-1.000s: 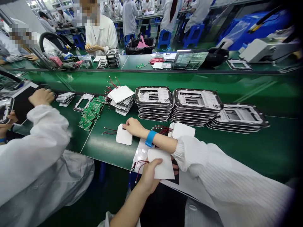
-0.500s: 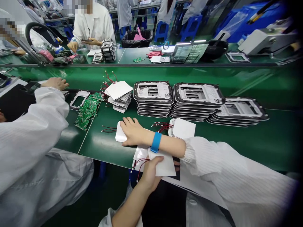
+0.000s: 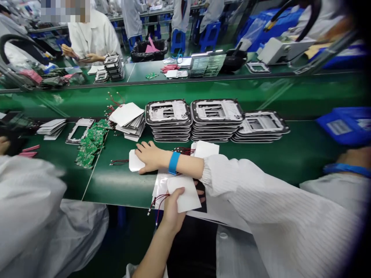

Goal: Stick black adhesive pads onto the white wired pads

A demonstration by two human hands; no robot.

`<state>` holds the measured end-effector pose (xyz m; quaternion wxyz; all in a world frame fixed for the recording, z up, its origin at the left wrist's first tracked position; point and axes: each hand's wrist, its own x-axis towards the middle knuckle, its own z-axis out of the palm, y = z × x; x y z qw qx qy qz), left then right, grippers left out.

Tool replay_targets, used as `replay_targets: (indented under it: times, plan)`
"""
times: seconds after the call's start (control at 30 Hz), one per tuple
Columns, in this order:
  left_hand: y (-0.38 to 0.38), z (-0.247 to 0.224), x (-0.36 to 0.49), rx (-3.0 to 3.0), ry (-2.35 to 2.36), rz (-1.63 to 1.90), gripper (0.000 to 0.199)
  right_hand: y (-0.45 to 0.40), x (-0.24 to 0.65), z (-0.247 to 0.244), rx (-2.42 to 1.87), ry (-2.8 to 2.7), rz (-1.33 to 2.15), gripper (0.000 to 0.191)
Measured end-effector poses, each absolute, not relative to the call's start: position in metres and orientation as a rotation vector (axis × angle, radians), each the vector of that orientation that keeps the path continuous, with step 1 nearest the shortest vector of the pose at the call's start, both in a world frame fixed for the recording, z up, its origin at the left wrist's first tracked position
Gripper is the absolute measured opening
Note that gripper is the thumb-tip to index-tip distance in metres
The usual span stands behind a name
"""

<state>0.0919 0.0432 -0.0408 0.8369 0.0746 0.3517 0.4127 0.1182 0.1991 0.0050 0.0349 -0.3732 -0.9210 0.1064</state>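
My left hand [image 3: 174, 206] is closed on a white panel [image 3: 185, 195], thumb on top and fingers underneath. Thin red and black wires [image 3: 158, 199] trail from its left side. My right hand [image 3: 152, 156], with a blue wristband [image 3: 174, 163], reaches across to the left above it. Its fingers are spread flat over another white panel [image 3: 133, 164] lying on the green table; wires run out from that panel's left edge. Just beyond my right forearm is a small pile of white panels [image 3: 206, 148] with wires. White sheets [image 3: 160, 185] lie under my left hand's panel.
Stacks of dark-rimmed frames [image 3: 168, 112] stand along the table's back, beside a wired panel pile [image 3: 127, 116]. Green circuit boards [image 3: 89, 144] and a loose frame [image 3: 72, 133] lie left. A co-worker's sleeve [image 3: 29, 200] is at left; another person's hand [image 3: 356, 158] and a blue bin [image 3: 344, 125] are at right.
The view has swung to the right, bringing in the blue bin and a person's hand. The co-worker's arm at left has drawn back. My hands keep about the same pose on their panels.
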Motion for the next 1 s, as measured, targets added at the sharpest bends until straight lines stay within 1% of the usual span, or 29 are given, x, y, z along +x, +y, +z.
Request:
replay_targets:
  times: [0.07, 0.13, 0.2, 0.27, 0.37, 0.5, 0.57, 0.67, 0.73, 0.87, 1.0]
  plan:
    - [0.038, -0.040, 0.095, 0.114, 0.798, 0.965, 0.035, 0.184, 0.134, 0.031, -1.198, -2.775, 0.260, 0.046]
    - [0.032, -0.038, 0.100, 0.039, 0.852, 1.075, 0.048, 0.160, 0.162, 0.060, -1.238, -2.682, 0.231, 0.033]
    - [0.027, -0.035, 0.104, -0.026, 0.872, 1.126, 0.058, 0.127, 0.196, 0.078, -1.291, -2.462, 0.388, 0.022]
    - [0.022, -0.032, 0.106, -0.059, 0.887, 1.112, 0.063, 0.092, 0.229, 0.077, -1.454, -2.127, 0.576, 0.015]
    - [0.020, -0.026, 0.104, -0.039, 0.935, 1.034, 0.066, 0.044, 0.266, 0.040, -1.788, -1.652, 0.692, 0.014]
    - [0.027, -0.011, 0.092, 0.048, 0.994, 0.969, 0.067, -0.004, 0.281, -0.024, -1.947, -1.580, 0.730, 0.012]
    - [0.034, -0.003, 0.087, 0.083, 1.031, 1.015, 0.067, -0.018, 0.281, -0.039, -1.992, -1.611, 0.759, 0.019]
    - [0.047, 0.005, 0.085, 0.126, 1.060, 1.129, 0.065, -0.020, 0.279, -0.035, -2.026, -1.616, 0.815, 0.016]
    - [0.056, 0.005, 0.090, 0.136, 1.041, 1.201, 0.062, -0.008, 0.276, -0.025, -2.010, -1.580, 0.779, 0.015]
    - [0.068, -0.007, 0.108, 0.119, 0.959, 1.286, 0.056, 0.027, 0.260, -0.017, -1.981, -1.497, 0.705, 0.015]
    - [0.074, -0.024, 0.116, 0.036, 0.929, 1.258, 0.053, 0.046, 0.244, -0.027, -2.018, -1.519, 0.678, 0.019]
